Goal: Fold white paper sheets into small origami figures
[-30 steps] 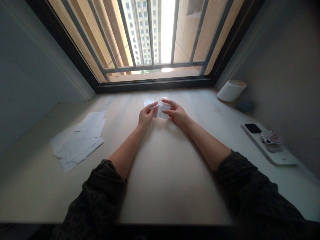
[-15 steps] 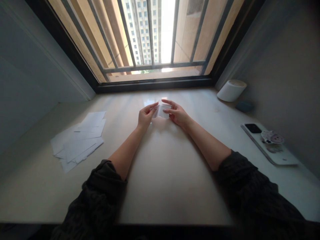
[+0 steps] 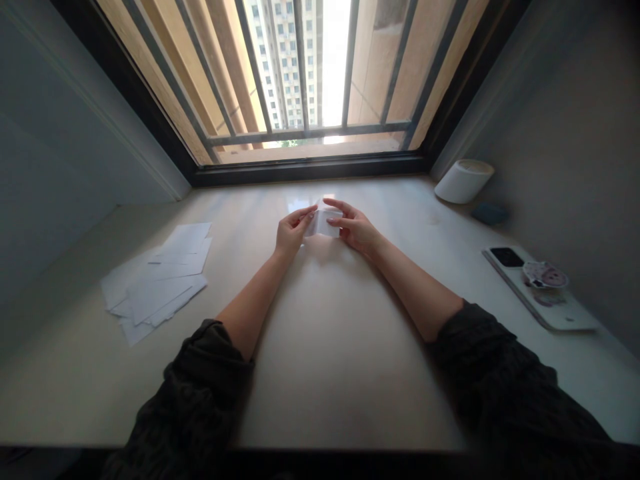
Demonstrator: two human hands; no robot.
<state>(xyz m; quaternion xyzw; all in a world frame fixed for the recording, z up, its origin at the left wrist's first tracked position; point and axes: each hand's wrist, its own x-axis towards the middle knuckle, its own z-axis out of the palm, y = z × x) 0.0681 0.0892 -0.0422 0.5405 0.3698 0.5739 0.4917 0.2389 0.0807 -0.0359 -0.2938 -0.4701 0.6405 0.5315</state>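
Over the far middle of the white surface, a small white sheet of paper (image 3: 327, 225) is held between my two hands, with a crease or bend showing near its left part. My left hand (image 3: 293, 233) pinches its left edge between thumb and fingers. On the other side, my right hand (image 3: 357, 230) grips the right edge, thumb in front and index finger stretched along the top. The remaining right fingers are partly hidden behind the paper.
Several white paper sheets (image 3: 160, 283) lie in a loose pile at the left. To the right are a phone (image 3: 543, 290) with a round grip, a white cylinder (image 3: 464, 181) and a small dark object (image 3: 489, 213). A barred window (image 3: 310, 170) closes off the back.
Almost nothing differs. The right fingertips have shifted very slightly on the paper; both arms stay in place.
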